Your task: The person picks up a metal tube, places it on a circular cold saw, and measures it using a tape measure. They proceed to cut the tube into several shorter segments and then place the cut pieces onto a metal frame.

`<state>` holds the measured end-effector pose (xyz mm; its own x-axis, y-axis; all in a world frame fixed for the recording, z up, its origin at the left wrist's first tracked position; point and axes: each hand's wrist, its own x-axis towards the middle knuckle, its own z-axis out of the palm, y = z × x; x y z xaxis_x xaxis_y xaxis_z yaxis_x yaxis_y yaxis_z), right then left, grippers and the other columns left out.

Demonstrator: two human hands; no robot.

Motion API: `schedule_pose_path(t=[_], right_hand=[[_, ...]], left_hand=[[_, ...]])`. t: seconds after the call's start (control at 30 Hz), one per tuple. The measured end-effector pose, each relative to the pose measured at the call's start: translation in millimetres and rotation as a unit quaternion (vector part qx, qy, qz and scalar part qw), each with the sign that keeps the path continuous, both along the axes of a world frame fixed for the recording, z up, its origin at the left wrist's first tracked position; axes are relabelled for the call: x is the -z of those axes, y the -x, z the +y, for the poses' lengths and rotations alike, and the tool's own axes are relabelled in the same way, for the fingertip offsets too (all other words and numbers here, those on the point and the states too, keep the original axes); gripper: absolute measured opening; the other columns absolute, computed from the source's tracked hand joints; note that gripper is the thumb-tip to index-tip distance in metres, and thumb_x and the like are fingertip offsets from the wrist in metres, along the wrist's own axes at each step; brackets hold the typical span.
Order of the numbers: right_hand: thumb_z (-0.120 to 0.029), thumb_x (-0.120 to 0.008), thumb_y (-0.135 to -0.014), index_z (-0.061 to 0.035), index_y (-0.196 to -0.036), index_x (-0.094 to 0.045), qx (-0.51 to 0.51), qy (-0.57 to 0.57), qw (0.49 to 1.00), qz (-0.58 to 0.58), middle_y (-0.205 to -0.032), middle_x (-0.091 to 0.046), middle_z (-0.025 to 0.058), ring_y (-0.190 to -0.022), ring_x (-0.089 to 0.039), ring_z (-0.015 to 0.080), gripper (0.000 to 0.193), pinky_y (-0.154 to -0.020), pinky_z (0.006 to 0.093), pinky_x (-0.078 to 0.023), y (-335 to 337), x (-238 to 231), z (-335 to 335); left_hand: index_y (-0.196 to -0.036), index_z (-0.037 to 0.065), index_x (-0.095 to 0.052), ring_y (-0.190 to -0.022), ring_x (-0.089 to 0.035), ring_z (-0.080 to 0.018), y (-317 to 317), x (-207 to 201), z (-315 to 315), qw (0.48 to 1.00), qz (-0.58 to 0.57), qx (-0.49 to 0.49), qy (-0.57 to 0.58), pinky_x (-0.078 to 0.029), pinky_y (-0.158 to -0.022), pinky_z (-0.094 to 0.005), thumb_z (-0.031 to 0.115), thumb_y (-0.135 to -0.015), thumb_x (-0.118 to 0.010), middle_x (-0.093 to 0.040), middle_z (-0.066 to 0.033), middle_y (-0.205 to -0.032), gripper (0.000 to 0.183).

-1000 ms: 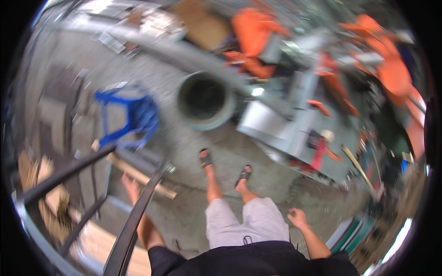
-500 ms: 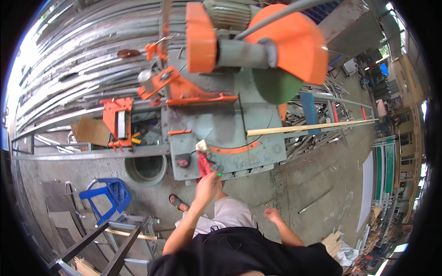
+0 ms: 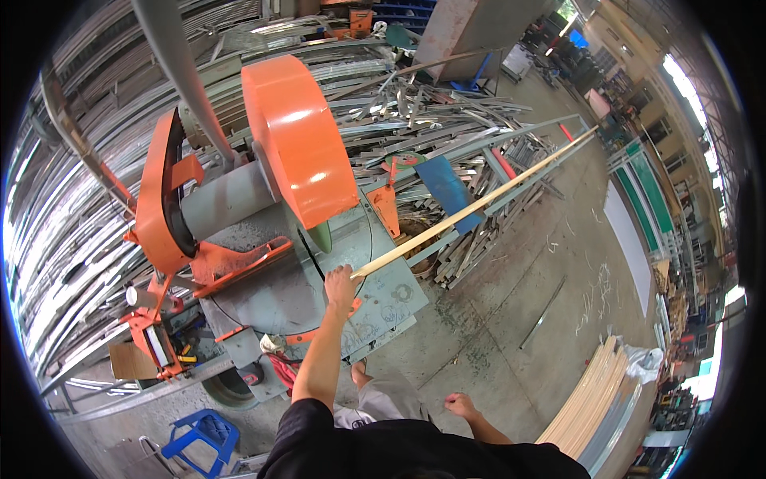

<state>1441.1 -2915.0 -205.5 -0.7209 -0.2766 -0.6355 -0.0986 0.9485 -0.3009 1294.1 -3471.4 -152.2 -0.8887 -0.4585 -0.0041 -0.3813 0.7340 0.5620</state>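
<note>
My left hand [image 3: 341,286] is closed around the near end of a long pale wooden strip [image 3: 471,209], over the grey saw table. From there the strip runs up and right along a metal rail frame. Just beyond the hand is a cut-off saw with an orange blade guard [image 3: 295,132], and its green disc [image 3: 319,237] shows under the guard. My right hand [image 3: 460,405] hangs low beside my leg, fingers curled, with nothing visible in it. A red thing with a whitish top [image 3: 281,369] lies at the table's near edge, partly behind my left arm.
A dark red tape measure [image 3: 251,374] lies on the table's near left corner. Left of my legs stands a blue plastic stool [image 3: 203,439]. Metal offcuts [image 3: 471,263] heap below the rail. Pale strips [image 3: 586,391] are stacked at the lower right; a thin bar [image 3: 542,311] lies on the floor.
The view has swung toward the right. My left hand has left the red thing at the table edge and taken hold of the wooden strip's end. My right hand still hangs low.
</note>
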Motion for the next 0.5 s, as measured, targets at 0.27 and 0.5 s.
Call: schedule_pose_path(t=[0.27,0.5], right_hand=[[-0.027,-0.073,-0.077,-0.0073,-0.098,-0.072,0.07,0.039,0.996,0.03,-0.09,-0.072,0.0119,-0.083,-0.07,0.023,0.029,-0.076,0.034,-0.054,-11.7,-23.2,-82.9],[-0.026,-0.074,-0.077,-0.0064,-0.098,-0.071,0.033,0.012,0.999,0.023,-0.089,-0.073,0.0108,-0.083,-0.071,0.0218,0.029,-0.076,0.0326,-0.055,-47.0,-34.5,-111.6]], left_hand=[[-0.144,0.0,-0.036,-0.133,-0.038,-0.0287,-14.9,16.5,23.3,0.942,-0.013,0.149,0.301,-0.029,-0.112,-0.0484,0.036,-0.091,-0.058,-0.04,-0.0151,-0.145,0.068],[-0.145,0.001,-0.034,-0.138,-0.032,-0.0294,33.3,6.8,-8.8,0.983,-0.073,0.003,0.169,-0.022,-0.115,-0.0488,0.033,-0.092,-0.053,-0.032,-0.0161,-0.151,0.065]])
